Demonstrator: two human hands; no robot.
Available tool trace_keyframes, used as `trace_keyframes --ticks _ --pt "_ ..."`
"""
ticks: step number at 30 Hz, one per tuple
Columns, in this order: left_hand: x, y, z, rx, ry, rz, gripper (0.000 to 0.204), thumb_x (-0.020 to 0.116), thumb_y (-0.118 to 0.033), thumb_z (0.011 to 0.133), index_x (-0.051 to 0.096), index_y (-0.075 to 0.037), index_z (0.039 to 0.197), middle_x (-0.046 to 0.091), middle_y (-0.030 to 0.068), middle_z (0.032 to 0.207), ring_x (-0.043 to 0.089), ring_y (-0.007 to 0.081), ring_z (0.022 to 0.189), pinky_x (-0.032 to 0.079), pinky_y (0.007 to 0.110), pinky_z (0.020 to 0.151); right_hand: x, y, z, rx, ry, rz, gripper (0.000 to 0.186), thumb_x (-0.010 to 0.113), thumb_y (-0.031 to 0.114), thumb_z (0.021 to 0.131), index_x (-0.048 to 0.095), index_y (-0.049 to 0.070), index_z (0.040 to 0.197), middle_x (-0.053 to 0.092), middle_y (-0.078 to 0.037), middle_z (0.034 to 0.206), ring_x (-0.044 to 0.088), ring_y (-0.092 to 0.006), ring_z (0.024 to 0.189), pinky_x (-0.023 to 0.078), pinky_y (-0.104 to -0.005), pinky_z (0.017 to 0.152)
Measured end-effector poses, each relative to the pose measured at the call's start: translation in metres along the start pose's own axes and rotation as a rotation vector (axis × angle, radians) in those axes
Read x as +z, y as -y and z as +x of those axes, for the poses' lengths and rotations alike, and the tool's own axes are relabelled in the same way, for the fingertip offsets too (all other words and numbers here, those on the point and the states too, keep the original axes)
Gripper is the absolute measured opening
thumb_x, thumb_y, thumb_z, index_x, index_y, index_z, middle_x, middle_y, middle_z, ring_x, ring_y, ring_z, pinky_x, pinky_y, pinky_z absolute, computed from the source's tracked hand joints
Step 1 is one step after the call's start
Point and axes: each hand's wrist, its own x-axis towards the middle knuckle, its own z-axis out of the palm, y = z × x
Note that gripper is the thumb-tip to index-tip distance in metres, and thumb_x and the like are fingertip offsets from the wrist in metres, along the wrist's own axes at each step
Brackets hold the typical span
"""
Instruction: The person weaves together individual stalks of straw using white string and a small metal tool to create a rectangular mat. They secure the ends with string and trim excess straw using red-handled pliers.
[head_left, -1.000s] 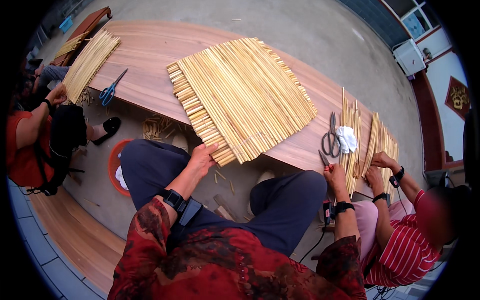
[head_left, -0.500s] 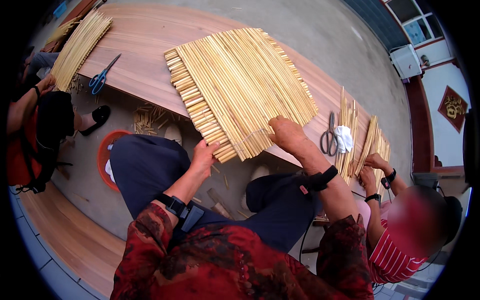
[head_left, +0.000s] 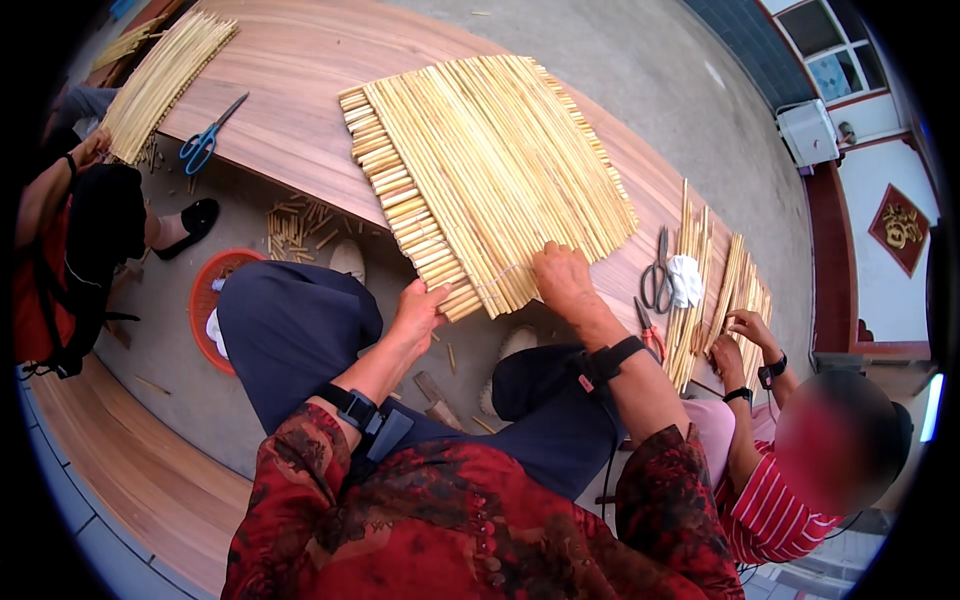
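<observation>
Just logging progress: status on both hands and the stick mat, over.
Left hand gripping stick mat by near corner; right hand at near edge, grip unclear. Mat mostly on table. Scissors and red-handled tool lie right, off mat.

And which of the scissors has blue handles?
The blue-handled scissors, lying left of the big stick mat; the dark-handled pair and red-handled tool both lie to its right.

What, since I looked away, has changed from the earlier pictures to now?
The right hand has let go of the red-handled pliers, which lie on the table, and moved left and forward onto the near edge of the stick mat. The left hand still holds the mat's near left corner; the black scissors stay put.
</observation>
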Motion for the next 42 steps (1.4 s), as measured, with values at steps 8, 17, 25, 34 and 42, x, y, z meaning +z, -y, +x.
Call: trace_keyframes --ticks 8,17,25,34,42 --pt "-0.005 0.000 -0.003 0.006 -0.047 0.122 0.025 0.053 -0.012 0.083 0.049 -0.003 0.105 0.057 0.0066 0.097 0.059 0.0160 0.078 0.048 0.029 0.060 -0.037 -0.013 -0.016 0.327 -0.015 0.541 0.009 0.055 0.008 0.070 0.056 0.001 0.074 0.058 -0.014 0.066 0.060 -0.0240 0.067 0.047 -0.0407 0.061" --pt "-0.018 0.011 -0.001 0.623 -0.418 1.033 0.043 0.060 -0.017 0.078 0.043 0.000 0.114 0.054 0.0088 0.103 0.055 0.0178 0.091 0.045 0.030 0.075 -0.081 0.020 -0.066 0.325 -0.044 1.120 0.008 0.056 0.006 0.074 0.053 -0.002 0.073 0.056 -0.010 0.062 0.053 -0.0155 0.057 0.045 -0.0265 0.058" --pt "-0.003 0.001 -0.005 -0.015 0.005 0.119 0.036 0.060 -0.020 0.080 0.048 -0.005 0.110 0.057 0.0083 0.102 0.057 0.0194 0.091 0.046 0.038 0.077 -0.101 0.048 -0.036 0.200 -0.255 1.743 0.004 0.054 0.003 0.083 0.054 -0.001 0.084 0.058 -0.006 0.073 0.061 -0.0124 0.068 0.049 -0.0214 0.065" --pt "0.004 -0.010 -0.022 -0.301 0.076 0.142 0.032 0.056 -0.026 0.084 0.048 -0.004 0.105 0.055 0.0131 0.102 0.059 0.0274 0.084 0.049 0.037 0.064 -0.043 0.039 -0.033 0.150 -0.092 0.950 0.016 0.057 0.008 0.074 0.060 0.002 0.089 0.060 -0.017 0.083 0.058 -0.0321 0.078 0.046 -0.0371 0.069" --pt "0.013 -0.032 -0.059 -0.197 0.326 0.727 0.022 0.041 -0.018 0.089 0.054 0.000 0.085 0.059 0.0074 0.066 0.057 0.0142 0.049 0.044 0.025 0.044 -0.023 0.085 -0.042 -0.095 -0.025 0.778 0.028 0.059 0.009 0.072 0.055 0.010 0.100 0.050 -0.013 0.083 0.054 -0.0320 0.081 0.045 -0.0397 0.065"
